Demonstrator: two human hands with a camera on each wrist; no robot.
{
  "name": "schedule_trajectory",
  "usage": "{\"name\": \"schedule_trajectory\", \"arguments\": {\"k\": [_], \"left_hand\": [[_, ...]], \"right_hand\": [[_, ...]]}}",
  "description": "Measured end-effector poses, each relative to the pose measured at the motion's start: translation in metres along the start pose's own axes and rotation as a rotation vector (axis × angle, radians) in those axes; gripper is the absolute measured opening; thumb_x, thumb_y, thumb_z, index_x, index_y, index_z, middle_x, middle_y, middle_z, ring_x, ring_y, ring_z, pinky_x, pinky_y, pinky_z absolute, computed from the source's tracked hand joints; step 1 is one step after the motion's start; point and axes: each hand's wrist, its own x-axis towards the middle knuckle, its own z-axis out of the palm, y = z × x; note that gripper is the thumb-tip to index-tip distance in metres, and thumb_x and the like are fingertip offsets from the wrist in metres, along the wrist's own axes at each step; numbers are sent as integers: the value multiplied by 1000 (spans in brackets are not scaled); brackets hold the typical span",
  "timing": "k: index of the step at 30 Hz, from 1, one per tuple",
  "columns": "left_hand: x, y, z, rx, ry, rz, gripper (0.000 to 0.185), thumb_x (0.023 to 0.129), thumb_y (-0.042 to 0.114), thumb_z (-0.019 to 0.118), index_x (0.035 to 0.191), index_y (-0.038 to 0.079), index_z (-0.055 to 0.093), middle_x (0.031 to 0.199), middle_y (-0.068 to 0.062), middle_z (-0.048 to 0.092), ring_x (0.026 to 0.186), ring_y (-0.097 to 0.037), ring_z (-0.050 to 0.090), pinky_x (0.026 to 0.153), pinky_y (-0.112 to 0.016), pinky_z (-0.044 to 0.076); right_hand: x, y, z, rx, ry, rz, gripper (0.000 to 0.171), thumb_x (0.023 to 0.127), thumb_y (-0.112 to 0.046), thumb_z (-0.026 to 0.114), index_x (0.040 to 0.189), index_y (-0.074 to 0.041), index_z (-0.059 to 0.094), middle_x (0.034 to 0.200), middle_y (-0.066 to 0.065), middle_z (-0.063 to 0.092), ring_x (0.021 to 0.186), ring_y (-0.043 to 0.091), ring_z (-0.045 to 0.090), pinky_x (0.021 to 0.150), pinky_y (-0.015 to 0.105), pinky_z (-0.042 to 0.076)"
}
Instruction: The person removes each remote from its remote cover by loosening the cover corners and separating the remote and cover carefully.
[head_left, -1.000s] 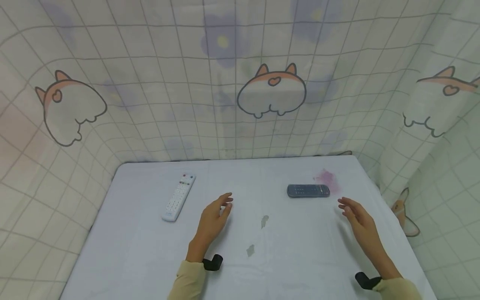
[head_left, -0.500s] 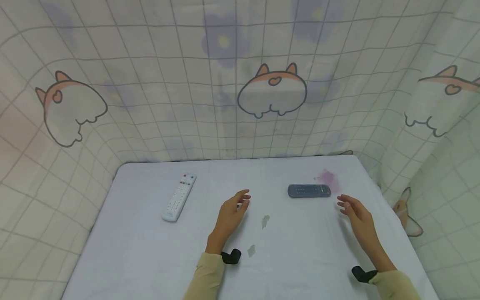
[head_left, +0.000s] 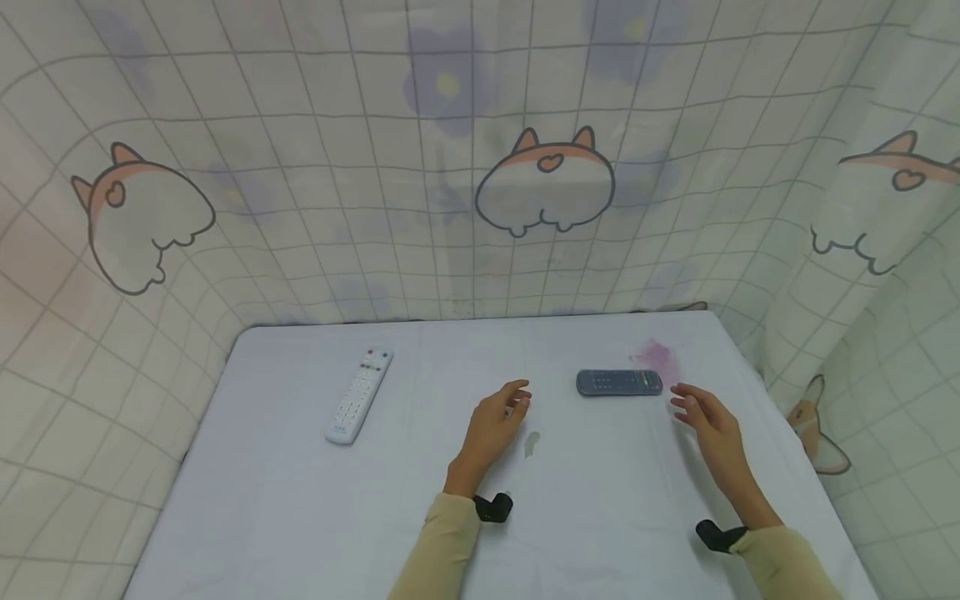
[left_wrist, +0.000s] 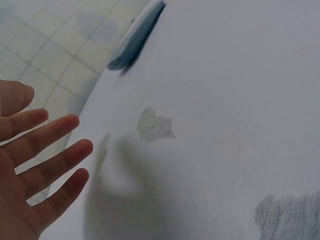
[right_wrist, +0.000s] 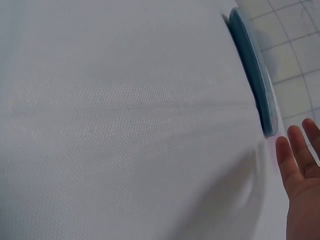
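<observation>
A: Our left hand (head_left: 495,425) has slid toward the dark remote (head_left: 619,382) since a second ago. It started well off on the white remote's (head_left: 358,395) side and is now near the dark remote's left end, fingers loosely extended and holding nothing.

B: And our right hand (head_left: 705,419)?

A: It has barely shifted. It sits just beside the dark remote's right end, fingers relaxed and apart, also holding nothing. Neither hand touches the remote.

B: So we now flank it on both sides.

A: Yes. The dark remote lies flat on the surface (head_left: 300,500), lengthwise between the two hands, just in front of a pink stain (head_left: 656,354). The left wrist view shows its edge (left_wrist: 137,37) beyond our spread fingers (left_wrist: 45,150), and a grey scuff (left_wrist: 155,126) lies between them.

B: We judge that both hands are closing on the dark remote, and the white one is left alone.
</observation>
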Motion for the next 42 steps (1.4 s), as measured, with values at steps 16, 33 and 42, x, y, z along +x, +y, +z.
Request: {"name": "schedule_trajectory", "arguments": {"k": [16,33,42], "left_hand": [[21,14,49,76,10,-65,36,108,31,55,140,17,64,126,2,75,112,-17,70,95,-38,55],[42,35,76,242,21,-88,35,107,30,56,138,15,66,118,1,76,110,-22,66,93,-40,50],[57,40,83,279,-10,-109,39,107,32,56,141,14,63,118,1,74,110,-21,66,91,-38,51]], "right_hand": [[13,8,0,-66,9,83,41,112,-21,48,143,5,54,139,27,58,111,-11,64,89,8,53],[29,6,1,-108,-6,230,45,112,-23,49,144,9,52,141,33,55,98,-14,59,85,8,54],[40,7,5,-146,-10,379,48,112,-27,49,147,7,50,143,30,57,91,-14,56,80,5,52]]}}
